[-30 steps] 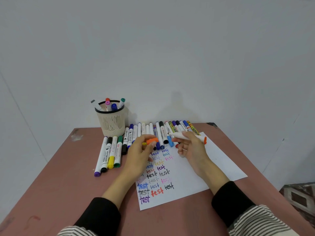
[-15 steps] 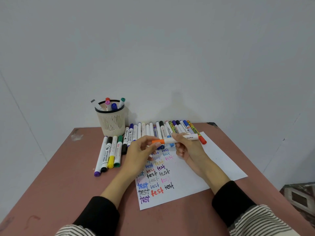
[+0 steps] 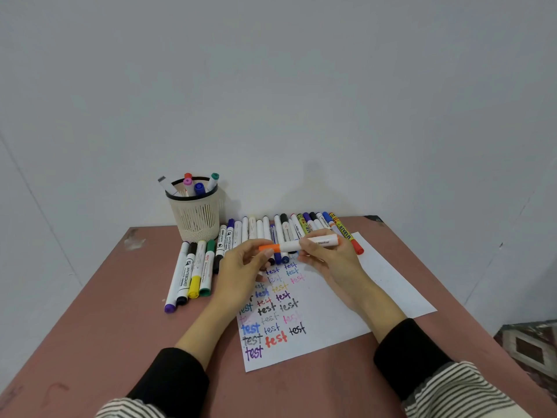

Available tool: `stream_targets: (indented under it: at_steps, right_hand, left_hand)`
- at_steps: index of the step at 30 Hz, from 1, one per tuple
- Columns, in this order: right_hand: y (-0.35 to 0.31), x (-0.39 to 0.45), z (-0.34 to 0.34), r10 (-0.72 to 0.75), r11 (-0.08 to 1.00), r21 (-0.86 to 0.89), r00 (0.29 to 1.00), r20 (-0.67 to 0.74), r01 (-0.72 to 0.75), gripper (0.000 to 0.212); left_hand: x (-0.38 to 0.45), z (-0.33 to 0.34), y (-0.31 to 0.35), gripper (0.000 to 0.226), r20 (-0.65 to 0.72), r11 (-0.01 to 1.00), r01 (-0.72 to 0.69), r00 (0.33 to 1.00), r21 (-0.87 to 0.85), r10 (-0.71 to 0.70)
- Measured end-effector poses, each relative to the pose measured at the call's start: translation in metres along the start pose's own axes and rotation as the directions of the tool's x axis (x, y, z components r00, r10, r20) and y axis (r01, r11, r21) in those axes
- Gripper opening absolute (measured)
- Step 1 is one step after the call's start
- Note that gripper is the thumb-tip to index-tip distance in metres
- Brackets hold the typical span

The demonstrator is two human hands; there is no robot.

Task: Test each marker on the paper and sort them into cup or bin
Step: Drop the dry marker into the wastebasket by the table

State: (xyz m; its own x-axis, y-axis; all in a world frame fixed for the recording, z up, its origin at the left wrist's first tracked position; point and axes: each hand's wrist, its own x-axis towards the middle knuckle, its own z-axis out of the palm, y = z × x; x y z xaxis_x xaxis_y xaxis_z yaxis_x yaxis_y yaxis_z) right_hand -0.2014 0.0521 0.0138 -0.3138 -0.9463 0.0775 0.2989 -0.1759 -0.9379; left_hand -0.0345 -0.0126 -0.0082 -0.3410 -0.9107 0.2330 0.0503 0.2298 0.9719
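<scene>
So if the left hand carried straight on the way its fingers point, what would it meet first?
Probably the orange cap it already pinches, on the white-barrelled marker held by the right hand; beyond that, the row of markers lying on the reddish-brown table. Depth is unclear.

brightness: even and fairly bright, soft indoor light with no harsh spots.
light source: not in view; seems to come from the near side and above, judging by the shadows.
shadows: a faint grey shadow on the wall (image 3: 313, 179) behind the table (image 3: 99, 321); a soft one right of the cup (image 3: 196, 217).
glare: none plain on the paper (image 3: 373, 285), which reads clean white.
blur: slight softness overall; small print on the marker barrels is hard to read.
distortion: wide-angle bending, table edges splay outward, wall corner lines lean.
</scene>
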Motion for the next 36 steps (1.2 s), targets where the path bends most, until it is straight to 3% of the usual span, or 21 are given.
stream_targets:
  at_steps: [3, 5, 7, 10, 12, 18, 22, 25, 29, 33, 36]
  right_hand:
    - [0.001, 0.0, -0.003, -0.038, 0.97, -0.241, 0.999, 0.001, 0.037, 0.019]
    - [0.006, 0.001, -0.004, -0.13, 0.865, -0.49, 0.991, -0.017, 0.105, 0.02]
    - [0.011, 0.001, -0.004, -0.214, 0.712, -0.681, 0.977, 0.019, 0.169, 0.019]
    - [0.018, 0.0, -0.008, -0.32, 0.387, -0.867, 0.928, 0.192, 0.313, 0.023]
    - [0.021, 0.001, -0.011, -0.349, 0.223, -0.897, 0.89, 0.293, 0.382, 0.027]
    - [0.022, -0.003, -0.008, -0.343, 0.061, -0.902, 0.857, 0.384, 0.428, 0.024]
    - [0.022, -0.002, -0.008, -0.379, -0.174, -0.873, 0.787, 0.486, 0.455, 0.028]
    - [0.021, -0.003, -0.007, -0.35, -0.197, -0.858, 0.784, 0.513, 0.474, 0.03]
    - [0.02, -0.006, -0.004, -0.327, -0.178, -0.867, 0.802, 0.499, 0.466, 0.032]
    - [0.017, -0.006, -0.004, -0.322, -0.055, -0.923, 0.868, 0.379, 0.382, 0.026]
    - [0.015, -0.008, -0.005, -0.304, -0.037, -0.944, 0.896, 0.324, 0.329, 0.02]
  left_hand:
    - [0.001, -0.002, 0.0, 0.023, -0.022, 0.999, -0.003, 1.0, -0.032, 0.002]
    - [0.001, -0.003, 0.001, 0.026, -0.041, 0.999, -0.012, 0.999, -0.042, 0.01]
    - [0.002, -0.004, 0.001, 0.025, -0.049, 0.998, -0.019, 0.999, -0.06, 0.017]
    - [0.002, -0.005, 0.001, 0.024, -0.019, 0.999, -0.031, 0.999, -0.036, 0.03]
    - [0.0, -0.005, 0.001, 0.022, 0.003, 0.998, -0.047, 0.999, 0.035, 0.047]
    - [-0.003, -0.008, -0.002, 0.017, 0.061, 0.906, -0.164, 0.986, 0.391, 0.152]
    - [-0.003, -0.009, 0.0, 0.018, 0.095, 0.911, -0.185, 0.982, 0.369, 0.161]
    - [-0.004, -0.007, 0.004, 0.014, 0.048, 0.958, -0.131, 0.991, 0.256, 0.122]
    - [-0.002, -0.006, 0.002, 0.007, -0.013, 0.968, -0.073, 0.997, 0.24, 0.079]
    - [-0.005, -0.003, 0.003, 0.028, -0.036, 0.963, -0.064, 0.996, 0.262, 0.076]
    - [-0.004, -0.004, 0.002, 0.04, -0.04, 0.953, -0.083, 0.994, 0.293, 0.099]
